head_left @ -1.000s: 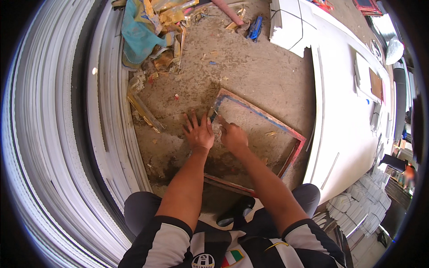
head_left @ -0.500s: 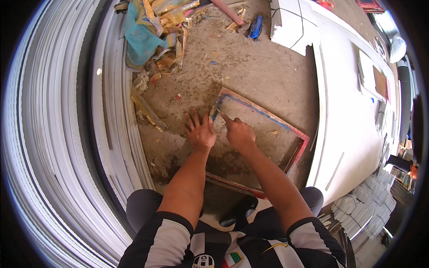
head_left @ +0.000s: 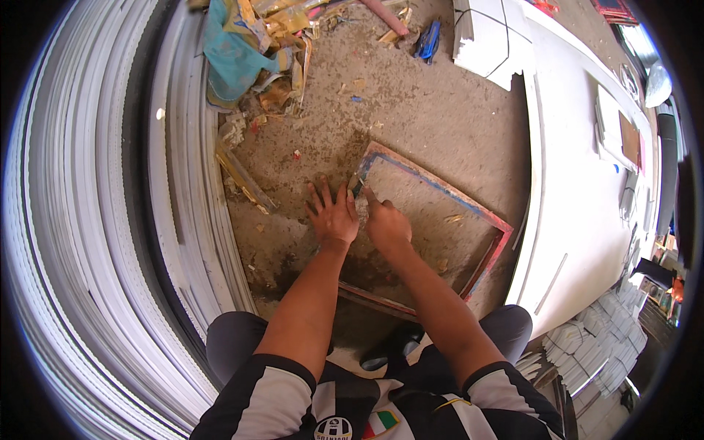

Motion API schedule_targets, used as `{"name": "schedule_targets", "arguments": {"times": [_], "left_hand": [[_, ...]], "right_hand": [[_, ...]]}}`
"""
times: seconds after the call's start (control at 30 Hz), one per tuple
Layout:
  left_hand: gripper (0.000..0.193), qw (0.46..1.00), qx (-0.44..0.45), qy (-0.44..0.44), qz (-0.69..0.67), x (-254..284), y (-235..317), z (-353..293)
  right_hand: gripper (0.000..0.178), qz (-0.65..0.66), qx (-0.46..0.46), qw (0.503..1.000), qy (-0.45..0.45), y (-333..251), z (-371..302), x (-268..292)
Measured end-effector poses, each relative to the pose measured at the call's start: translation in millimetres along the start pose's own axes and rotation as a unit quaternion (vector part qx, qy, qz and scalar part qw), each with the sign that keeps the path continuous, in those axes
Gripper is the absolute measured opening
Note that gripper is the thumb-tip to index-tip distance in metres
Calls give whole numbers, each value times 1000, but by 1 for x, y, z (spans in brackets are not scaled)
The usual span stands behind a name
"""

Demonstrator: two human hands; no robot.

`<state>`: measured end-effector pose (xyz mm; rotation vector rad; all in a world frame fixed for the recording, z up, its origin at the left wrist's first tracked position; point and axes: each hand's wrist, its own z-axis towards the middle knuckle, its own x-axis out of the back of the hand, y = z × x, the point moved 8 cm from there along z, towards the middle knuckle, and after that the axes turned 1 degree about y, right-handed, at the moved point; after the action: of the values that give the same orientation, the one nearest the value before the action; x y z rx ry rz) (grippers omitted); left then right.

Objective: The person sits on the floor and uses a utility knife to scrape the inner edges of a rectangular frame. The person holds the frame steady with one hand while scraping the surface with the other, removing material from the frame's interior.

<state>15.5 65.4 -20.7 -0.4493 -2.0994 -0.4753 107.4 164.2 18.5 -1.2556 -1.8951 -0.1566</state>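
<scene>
A rectangular frame (head_left: 433, 182), its worn wood stained red and blue, lies flat on the ground in front of me. My left hand (head_left: 336, 221) presses down with fingers spread, its thumb side against the frame's left bar. Just inside that bar is my right hand (head_left: 388, 224), fingers curled and the index finger pointing along the bar near the upper left corner. A slim tool, perhaps a blade, seems to be in its grip, but the hand hides most of it. My left hand and forearm cover much of the left bar.
Long white strips (head_left: 81, 220) are stacked along the left. Torn yellow scraps and a teal cloth (head_left: 233, 62) lie at the far left, near a blue object (head_left: 427, 41). White sheets (head_left: 579, 183) and a tied white bundle (head_left: 490, 37) line the right side.
My right hand has drawn slightly back toward me along the left bar. My left hand stays nearly in place on it. The view has shifted a little.
</scene>
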Motion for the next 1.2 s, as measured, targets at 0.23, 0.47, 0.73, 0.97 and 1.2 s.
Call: {"name": "schedule_targets", "arguments": {"times": [0.23,0.47,0.73,0.97,1.2], "left_hand": [[52,1000,-4,22,-2,-1,3,3],[52,999,-8,48,5,-2,-1,4],[53,999,-15,49,10,-3,3,2],[53,999,-11,47,12,2,4,2],[52,999,-1,29,30,4,3,0]], "right_hand": [[53,224,20,973,49,17,4,0],[60,-3,66,997,31,5,0,28],[45,182,156,966,101,28,16,17],[45,428,38,900,-71,38,24,0],[43,19,238,950,201,27,18,28]]}}
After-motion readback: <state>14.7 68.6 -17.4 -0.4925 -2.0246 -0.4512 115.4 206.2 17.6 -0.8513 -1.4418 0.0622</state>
